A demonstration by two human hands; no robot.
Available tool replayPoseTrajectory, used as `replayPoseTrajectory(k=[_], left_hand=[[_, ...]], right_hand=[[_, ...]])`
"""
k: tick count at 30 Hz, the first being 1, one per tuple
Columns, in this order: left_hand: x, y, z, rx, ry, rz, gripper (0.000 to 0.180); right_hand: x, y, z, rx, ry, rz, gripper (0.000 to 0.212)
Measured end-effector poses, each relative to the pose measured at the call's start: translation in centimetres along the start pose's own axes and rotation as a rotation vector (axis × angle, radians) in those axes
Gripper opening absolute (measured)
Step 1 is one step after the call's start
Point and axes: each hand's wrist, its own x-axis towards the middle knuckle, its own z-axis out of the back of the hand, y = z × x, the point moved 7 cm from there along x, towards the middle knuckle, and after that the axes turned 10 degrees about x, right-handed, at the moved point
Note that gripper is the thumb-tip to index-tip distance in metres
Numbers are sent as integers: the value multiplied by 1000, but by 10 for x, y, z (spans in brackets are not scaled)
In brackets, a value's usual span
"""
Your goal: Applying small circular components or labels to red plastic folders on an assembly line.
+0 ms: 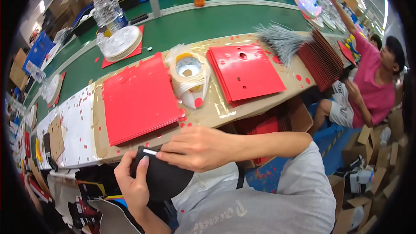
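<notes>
Near my lap I hold a black flat piece. My left hand pinches its left side between thumb and fingers. A small white strip lies along its upper edge, and the fingertips of my right hand are closed on that strip's right end. In front of my hands, a stack of red sheets rests on the cardboard-covered table edge. To its right are a roll of tape wrapped in pale film and a second stack of red sheets with holes punched in it.
Grey wire ties lie beside a fanned stack of dark red sheets. Beyond runs a green conveyor carrying white discs with clear plastic. An open carton stands below the table; a person in pink works at right.
</notes>
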Motion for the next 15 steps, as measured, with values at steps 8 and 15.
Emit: replayPoseTrajectory(k=[8, 15], left_hand=[[4, 0, 4, 85, -15, -122, 12], [4, 2, 16, -3, -56, -80, 13]], right_hand=[[4, -15, 5, 299, -188, -241, 11], [25, -23, 5, 531, -146, -252, 12]])
